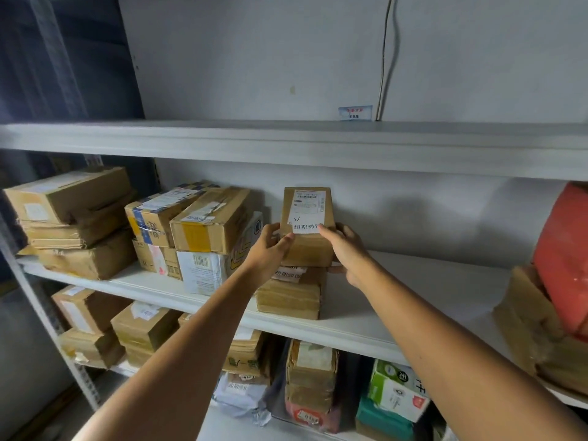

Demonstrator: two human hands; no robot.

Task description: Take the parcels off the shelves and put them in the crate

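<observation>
A small brown cardboard parcel [306, 246] with a white label stands on top of a flatter brown parcel [290, 297] on the middle shelf [366, 319]. My left hand [270, 246] grips its left side, thumb on the front. From the right, my right hand [345, 249] holds the other side with its thumb on the label. The crate is not in view.
Stacked cardboard boxes [203, 230] crowd the middle shelf's left half. A red bag [563, 256] sits on a box at the far right. The lower shelf holds more parcels and a green-white pack [394, 389]. The top shelf [286, 141] juts out overhead.
</observation>
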